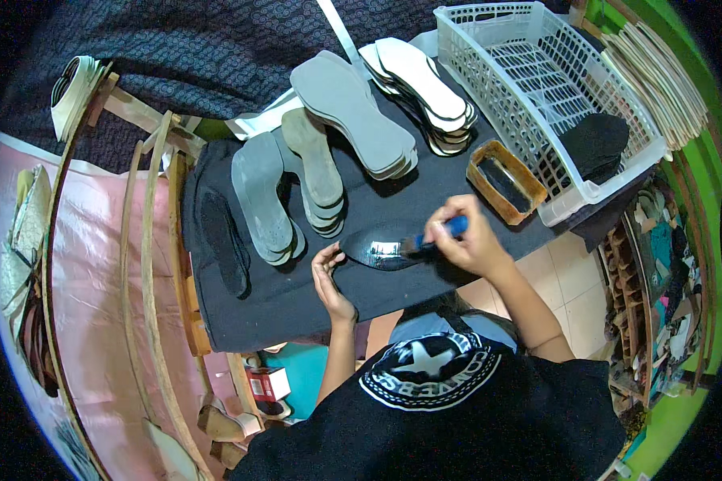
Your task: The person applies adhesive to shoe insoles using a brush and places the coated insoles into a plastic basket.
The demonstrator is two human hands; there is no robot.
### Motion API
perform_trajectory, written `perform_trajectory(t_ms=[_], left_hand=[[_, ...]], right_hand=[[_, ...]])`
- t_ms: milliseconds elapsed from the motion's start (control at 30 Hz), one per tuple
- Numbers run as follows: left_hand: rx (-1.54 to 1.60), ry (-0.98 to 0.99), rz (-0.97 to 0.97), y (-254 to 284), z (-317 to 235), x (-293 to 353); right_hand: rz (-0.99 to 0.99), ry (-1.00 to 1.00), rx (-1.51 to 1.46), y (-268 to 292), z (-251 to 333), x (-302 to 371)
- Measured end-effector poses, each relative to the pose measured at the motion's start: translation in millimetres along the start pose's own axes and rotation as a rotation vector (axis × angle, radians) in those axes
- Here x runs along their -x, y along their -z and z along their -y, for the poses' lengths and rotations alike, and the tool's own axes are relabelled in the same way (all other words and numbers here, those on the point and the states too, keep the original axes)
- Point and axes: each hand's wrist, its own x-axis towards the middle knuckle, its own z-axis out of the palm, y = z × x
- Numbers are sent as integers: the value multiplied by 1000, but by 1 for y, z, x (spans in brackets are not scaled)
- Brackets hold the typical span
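A black insole [375, 253] lies on the dark cloth in front of me, its top wet and shiny. At its left tip, my left hand [330, 280] holds the edge between curved fingers and thumb. A brush with a blue handle [455, 227] is gripped in my right hand [475, 240], its bristles resting on the right part of the insole. Beyond that hand stands a brown-crusted rectangular tub [489, 158] with dark contents. Stacks of grey insoles [353, 112] lie farther off, with shorter grey pieces [261, 192] to the left.
A white plastic crate [521, 108] with a black cloth [595, 144] in it stands at the back right. White-topped insoles [425, 80] are piled beside it. A dark insole [223, 240] lies near the table's left edge, by wooden rails [156, 264]. Shelves with scraps [630, 297] are at right.
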Motion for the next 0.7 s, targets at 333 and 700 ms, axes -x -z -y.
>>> perform_trajectory(t_ms=[333, 700], left_hand=[[4, 12, 6, -4, 2, -1], [-10, 26, -1, 0, 0, 0]], right_hand=[[-167, 71, 103, -15, 7, -22], [-152, 90, -111, 37, -1, 25]])
